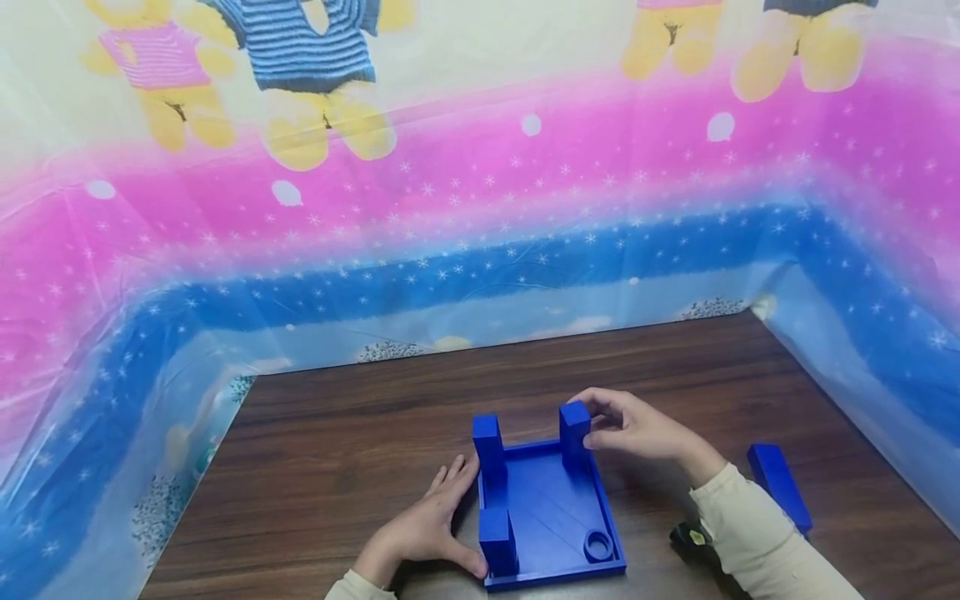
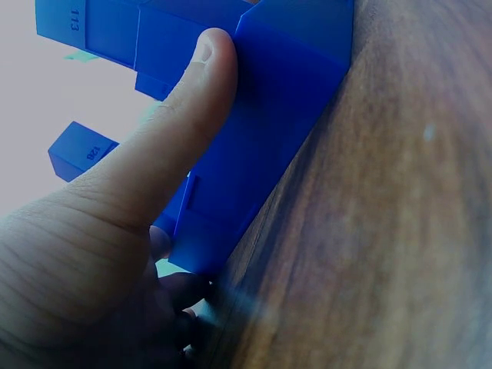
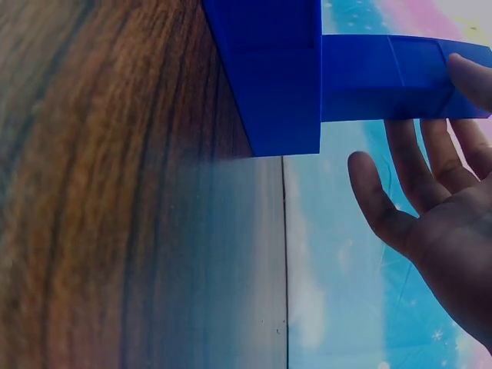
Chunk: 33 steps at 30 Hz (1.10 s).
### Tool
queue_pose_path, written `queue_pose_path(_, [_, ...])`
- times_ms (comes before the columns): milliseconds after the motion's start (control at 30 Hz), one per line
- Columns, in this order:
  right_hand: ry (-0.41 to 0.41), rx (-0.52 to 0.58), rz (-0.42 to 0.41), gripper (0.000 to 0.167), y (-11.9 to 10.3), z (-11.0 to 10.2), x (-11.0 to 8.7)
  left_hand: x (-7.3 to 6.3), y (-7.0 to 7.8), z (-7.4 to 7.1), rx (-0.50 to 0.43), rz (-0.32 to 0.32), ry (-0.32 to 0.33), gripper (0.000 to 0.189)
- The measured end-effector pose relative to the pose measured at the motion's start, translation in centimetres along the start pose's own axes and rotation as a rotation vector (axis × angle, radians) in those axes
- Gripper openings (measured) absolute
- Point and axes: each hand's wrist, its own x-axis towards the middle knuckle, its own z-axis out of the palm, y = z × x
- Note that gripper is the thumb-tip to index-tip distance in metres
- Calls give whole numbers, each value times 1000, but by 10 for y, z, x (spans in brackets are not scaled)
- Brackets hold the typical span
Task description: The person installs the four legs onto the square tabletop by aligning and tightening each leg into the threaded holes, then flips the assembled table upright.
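A blue rectangular tray (image 1: 555, 512) with a low rim lies on the table. Blue square posts stand upright at three of its corners: back left (image 1: 489, 450), front left (image 1: 498, 542) and back right (image 1: 575, 435). The front right corner shows a round blue socket (image 1: 598, 546). My left hand (image 1: 423, 525) rests along the tray's left side, fingers extended; its thumb (image 2: 173, 138) presses near the front left corner. My right hand (image 1: 637, 429) holds the back right post near its top, between thumb (image 3: 473, 81) and fingers. Numbers are marked on two posts in the left wrist view.
A loose blue block (image 1: 780, 487) lies on the dark wooden table (image 1: 360, 433) to the right. Beside the right forearm is a small black object (image 1: 684, 540), partly hidden by the sleeve. A patterned cloth (image 1: 450, 208) surrounds the table's back and sides.
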Motion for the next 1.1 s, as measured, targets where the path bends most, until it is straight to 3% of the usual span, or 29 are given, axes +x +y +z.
queue_pose_path(933, [41, -42, 24, 44, -2, 3, 0, 1, 1, -1, 0, -4, -8, 140])
queue_pose_path(1100, [21, -23, -7, 53, -1, 1, 0, 1, 1, -1, -9, -17, -12, 140])
